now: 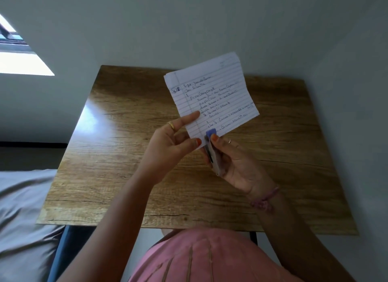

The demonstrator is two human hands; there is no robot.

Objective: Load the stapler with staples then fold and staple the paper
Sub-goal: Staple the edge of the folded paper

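Above the wooden table [126, 155] by the grey wall [189, 25], her left hand [168, 147] is pinching the paper [212, 94]; her right hand [237, 162] is gripping the stapler [212, 153].

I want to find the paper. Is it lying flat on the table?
No, the white lined handwritten paper is held up above the brown wooden table, pinched by the left hand.

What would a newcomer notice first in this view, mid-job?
The lined paper covered in handwriting, held up above the wooden table, draws the eye first. The left hand pinches its lower left edge. The right hand grips a blue-tipped stapler set on the paper's bottom edge.
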